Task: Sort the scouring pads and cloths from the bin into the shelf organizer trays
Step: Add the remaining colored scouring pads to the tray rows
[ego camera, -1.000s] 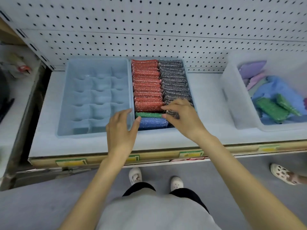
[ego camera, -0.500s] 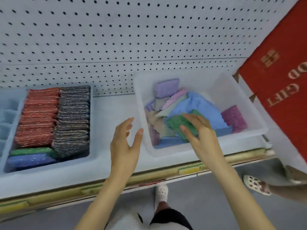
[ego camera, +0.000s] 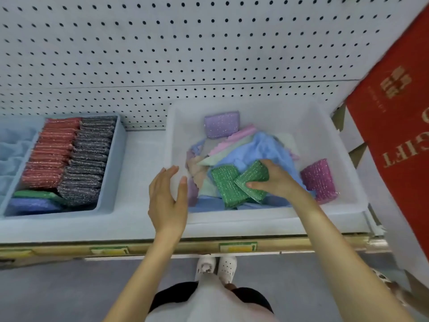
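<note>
Bottom centre of frame: white shoes (ego camera: pixel 216 267) on grey floor, with the person's light top and dark shorts below them. Above that is the shelf (ego camera: pixel 141 163) front edge with yellow-green price labels (ego camera: pixel 236 247).

Left hand (ego camera: pixel 168 201), centre frame, is open with relaxed, slightly spread fingers. It sits over the front-left corner of the bin (ego camera: pixel 255 217); can't tell if it touches the wall.

Right hand (ego camera: pixel 276 180) is inside the bin, right of centre. Fingers and thumb pinch a green scouring pad (ego camera: pixel 251 180), tilted, its edge lying over a second green pad (ego camera: pixel 224 184) just to the left.

The bin is translucent white and stands on the right half of the shelf. Under both green pads is a crumpled blue cloth (ego camera: pixel 260 149). A magenta pad (ego camera: pixel 319 180) leans by the right wall. A pink cloth (ego camera: pixel 241 133) and pale cloths are heaped toward the back, and a purple pad (ego camera: pixel 221 124) sits at the far side.

Left of frame: blue-grey organizer tray (ego camera: pixel 69 213), apart from the bin. It holds a row of red pads (ego camera: pixel 51 152) on edge, with a row of grey pads (ego camera: pixel 90 156) touching it on the right. At the near end of the red row are a green pad (ego camera: pixel 34 194) and a blue pad (ego camera: pixel 30 204). A second compartmented tray (ego camera: pixel 14 145) is cut off at the far-left edge.

Behind, top of frame: white pegboard (ego camera: pixel 185 54). Right edge: red mat (ego camera: pixel 394 135) with gold lettering.
</note>
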`<act>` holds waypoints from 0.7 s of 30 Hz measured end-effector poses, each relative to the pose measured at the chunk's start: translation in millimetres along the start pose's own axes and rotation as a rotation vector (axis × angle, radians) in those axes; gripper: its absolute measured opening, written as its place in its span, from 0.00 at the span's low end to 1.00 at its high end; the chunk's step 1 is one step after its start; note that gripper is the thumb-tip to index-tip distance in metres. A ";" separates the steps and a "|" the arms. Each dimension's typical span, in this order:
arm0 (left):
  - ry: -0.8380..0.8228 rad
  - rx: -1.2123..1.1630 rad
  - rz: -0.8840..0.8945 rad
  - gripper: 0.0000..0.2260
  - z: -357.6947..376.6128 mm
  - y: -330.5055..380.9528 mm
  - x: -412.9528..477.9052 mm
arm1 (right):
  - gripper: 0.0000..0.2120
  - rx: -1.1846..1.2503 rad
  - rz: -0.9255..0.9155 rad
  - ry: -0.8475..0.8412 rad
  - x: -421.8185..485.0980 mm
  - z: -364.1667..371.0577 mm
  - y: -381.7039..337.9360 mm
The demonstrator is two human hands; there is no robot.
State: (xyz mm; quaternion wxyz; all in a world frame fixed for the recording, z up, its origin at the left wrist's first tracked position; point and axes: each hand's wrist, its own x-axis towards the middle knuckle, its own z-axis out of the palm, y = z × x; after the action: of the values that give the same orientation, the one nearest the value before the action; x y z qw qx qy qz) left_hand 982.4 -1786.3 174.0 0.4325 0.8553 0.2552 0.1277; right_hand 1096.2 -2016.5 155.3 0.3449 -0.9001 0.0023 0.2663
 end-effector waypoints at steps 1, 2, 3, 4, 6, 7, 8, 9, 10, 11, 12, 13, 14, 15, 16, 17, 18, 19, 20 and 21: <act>0.001 0.014 0.001 0.21 0.1 -1.0 0.1 | 0.40 -0.023 0.015 -0.011 3.3 -0.1 0.0; 0.002 0.021 0.003 0.20 0.5 -2.2 0.6 | 0.37 -0.034 0.027 0.012 5.1 -2.1 -0.5; 0.003 0.022 0.005 0.18 0.7 -3.2 1.0 | 0.31 -0.026 0.012 0.061 4.6 -6.1 -2.7; 0.004 0.018 0.004 0.17 0.6 -3.9 1.1 | 0.23 0.019 0.003 0.105 2.1 -11.5 -5.6; 0.001 -0.011 -0.014 0.15 -0.2 -3.1 1.4 | 0.12 0.320 -0.020 0.116 -8.3 -26.1 -16.0; -0.003 -0.035 -0.026 0.14 -0.6 -2.3 1.5 | 0.09 0.500 -0.029 0.059 -12.8 -31.7 -22.7; -0.007 -0.061 -0.034 0.13 -1.0 -1.0 1.3 | 0.07 0.624 -0.028 -0.039 -16.1 -33.0 -32.2; -0.008 -0.085 -0.040 0.13 -1.6 0.1 1.1 | 0.06 0.643 -0.023 -0.150 -16.6 -29.8 -41.2; -0.008 -0.107 -0.045 0.12 -2.1 1.3 1.1 | 0.06 0.570 -0.018 -0.244 -13.7 -21.3 -47.4; -0.010 -0.123 -0.052 0.12 -2.9 2.5 0.9 | 0.08 0.470 -0.025 -0.301 -9.6 -9.6 -52.0; -0.015 -0.139 -0.062 0.12 -4.1 3.5 0.8 | 0.10 0.384 -0.034 -0.319 -4.5 3.4 -55.3; -0.024 -0.160 -0.075 0.12 -5.7 4.6 1.0 | 0.14 0.319 -0.040 -0.305 -0.1 15.7 -58.3; -0.036 -0.184 -0.086 0.12 -7.5 5.3 1.6 | 0.19 0.246 -0.036 -0.256 5.1 25.2 -58.9; -0.048 -0.205 -0.093 0.12 -9.6 5.6 1.8 | 0.24 0.170 -0.032 -0.202 8.0 31.0 -59.6; -0.058 -0.219 -0.094 0.12 -12.1 5.9 1.4 | 0.30 0.113 -0.024 -0.177 9.1 33.6 -60.4; -0.067 -0.225 -0.091 0.12 -14.8 6.3 1.0 | 0.35 0.096 -0.022 -0.180 8.7 34.5 -61.1; -0.076 -0.229 -0.087 0.13 -17.0 7.1 0.4 | 0.38 0.093 -0.023 -0.196 7.1 34.8 -62.4; -0.085 -0.230 -0.089 0.13 -18.9 8.6 -0.1 | 0.39 0.088 -0.027 -0.193 5.5 34.8 -63.0; -0.090 -0.233 -0.090 0.13 -20.4 10.9 -0.5 | 0.38 0.094 -0.025 -0.168 3.4 33.5 -64.8; -0.094 -0.233 -0.089 0.13 -21.9 13.6 -1.2 | 0.35 0.131 -0.022 -0.122 1.7 31.5 -65.4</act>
State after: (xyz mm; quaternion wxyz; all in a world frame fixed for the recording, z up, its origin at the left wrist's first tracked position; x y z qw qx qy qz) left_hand 976.2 -1778.9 197.9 0.5455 0.7922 0.2557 0.0968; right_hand 1094.9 -1946.8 175.5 0.4056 -0.8576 -0.0108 0.3160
